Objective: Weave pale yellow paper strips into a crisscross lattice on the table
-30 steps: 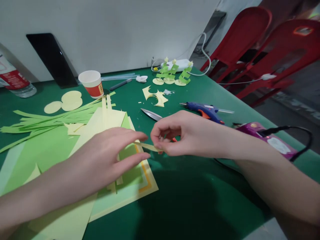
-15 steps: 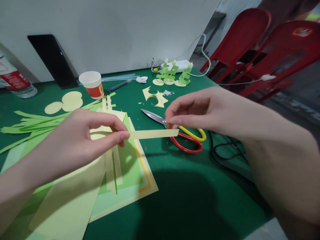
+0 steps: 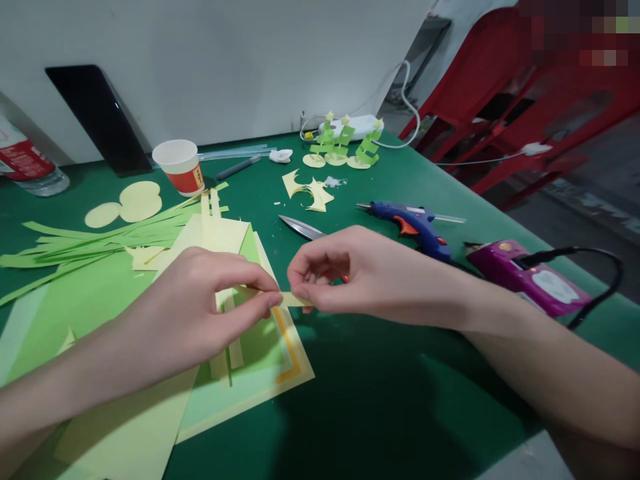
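Between my two hands is a pale yellow paper strip [image 3: 289, 300], held above the table. My left hand [image 3: 220, 300] pinches it with thumb and forefinger, over a stack of green and yellow paper sheets [image 3: 265, 360]. My right hand [image 3: 335, 273] pinches the strip close by on the right, so only a short piece shows between the fingertips. Behind the right hand lies a pair of scissors [image 3: 299, 227], its handles mostly covered. More yellow strips [image 3: 235, 343] rest on the stack under the left hand.
A blue glue gun [image 3: 417, 223] and a purple device [image 3: 535, 277] lie at the right. Green strips [image 3: 65, 250], yellow discs [image 3: 140, 201] and a paper cup [image 3: 179, 170] are at the left. Small green paper figures [image 3: 345, 141] stand at the back.
My right hand has moved left and down, and now pinches the strip near my left fingers. The left hand has shifted slightly right and down. The glue gun and purple device are uncovered.
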